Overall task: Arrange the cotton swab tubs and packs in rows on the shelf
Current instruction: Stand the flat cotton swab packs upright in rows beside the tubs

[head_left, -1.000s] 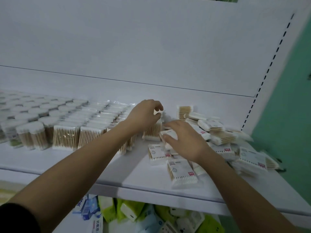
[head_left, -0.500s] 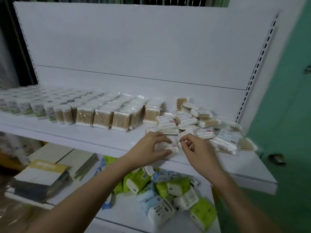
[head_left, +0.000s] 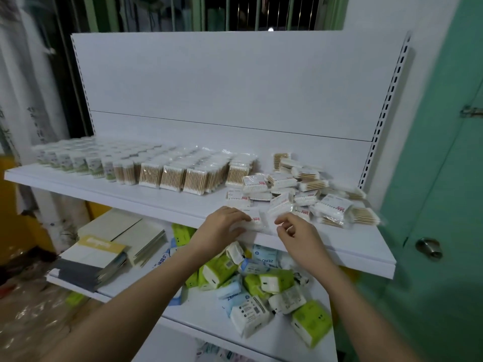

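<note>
The left hand point(head_left: 222, 226) rests on a small white pack point(head_left: 252, 222) of cotton swabs at the front edge of the shelf point(head_left: 339, 246); its fingers curl over the pack and hold it down. The right hand point(head_left: 295, 236) is just beside that pack, to the right; its fingers are bent in and close together, and I cannot tell if they pinch the clear wrap or hold nothing.

On the left of the shelf the tubs point(head_left: 78, 160) stand in neat rows; next to them the packs with wooden sticks point(head_left: 172, 176) stand in rows too. On the right there is a messy pile of loose packs point(head_left: 308, 194); they lie flat, tilted and on top of each other.

So the job looks about half done; the step now seems to be picking one pack from the front to line it up. Next the pack should go up on its edge, right beside the last row near the pile; it is light and slippery, so a soft, steady hold is best.
</note>
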`<act>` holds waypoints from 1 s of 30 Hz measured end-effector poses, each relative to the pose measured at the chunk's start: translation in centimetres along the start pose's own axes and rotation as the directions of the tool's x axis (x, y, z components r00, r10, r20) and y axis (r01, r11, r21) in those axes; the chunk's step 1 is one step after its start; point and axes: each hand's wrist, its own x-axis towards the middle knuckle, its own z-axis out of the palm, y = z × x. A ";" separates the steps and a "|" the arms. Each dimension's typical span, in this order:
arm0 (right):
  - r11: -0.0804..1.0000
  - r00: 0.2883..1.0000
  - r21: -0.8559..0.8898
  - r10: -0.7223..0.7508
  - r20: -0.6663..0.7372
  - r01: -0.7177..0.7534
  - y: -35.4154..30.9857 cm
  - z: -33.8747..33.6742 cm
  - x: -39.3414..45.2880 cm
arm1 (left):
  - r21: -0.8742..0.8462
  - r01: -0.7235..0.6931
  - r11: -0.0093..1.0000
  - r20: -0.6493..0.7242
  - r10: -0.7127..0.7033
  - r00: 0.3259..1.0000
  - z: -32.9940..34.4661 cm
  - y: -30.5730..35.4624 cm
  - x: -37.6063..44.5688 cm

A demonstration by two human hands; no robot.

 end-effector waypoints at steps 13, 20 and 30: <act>0.851 0.995 0.526 -0.066 0.073 0.018 -4.2 -0.8 0.7 | -0.495 0.216 0.842 0.103 -0.190 0.976 -7.7 1.9 3.5; 0.830 0.994 0.555 -0.012 0.110 -0.052 -4.8 0.4 3.4 | -0.509 0.362 0.781 0.397 -0.160 0.904 -10.6 -0.4 6.9; 0.838 0.989 0.532 0.054 0.138 -0.120 -6.7 2.6 9.8 | -0.260 0.233 0.937 0.474 -0.086 0.876 -12.9 -6.1 14.7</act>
